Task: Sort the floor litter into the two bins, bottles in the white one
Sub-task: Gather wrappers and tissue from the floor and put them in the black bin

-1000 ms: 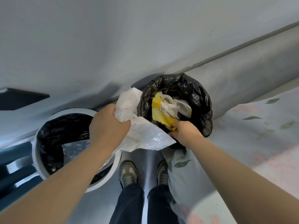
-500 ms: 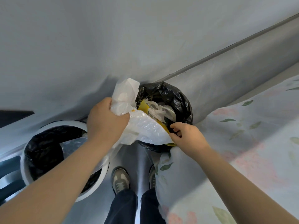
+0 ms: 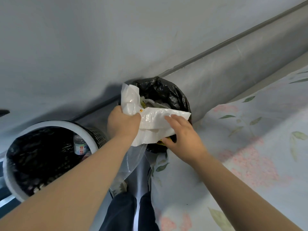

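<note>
My left hand (image 3: 123, 122) grips a crumpled white plastic wrapper (image 3: 155, 124) over the near rim of the black-lined bin (image 3: 168, 90). A clear film hangs from the wrapper down toward the floor. My right hand (image 3: 181, 135) lies flat on the wrapper with fingers straight, pressing it toward the bin. Pale and yellow litter shows inside that bin, partly hidden by the wrapper. The white bin (image 3: 55, 125) with a black liner stands at lower left, and a clear bottle (image 3: 80, 145) with a labelled side stands inside it.
A grey wall runs behind both bins, with a skirting strip slanting up to the right. A floral sheet (image 3: 250, 147) covers a surface on the right, right beside the black-lined bin. My legs and shoes are at bottom centre.
My right hand let go of the yellow litter in the black-lined bin and opened flat on the white wrapper. My left hand carried the wrapper further over that bin.
</note>
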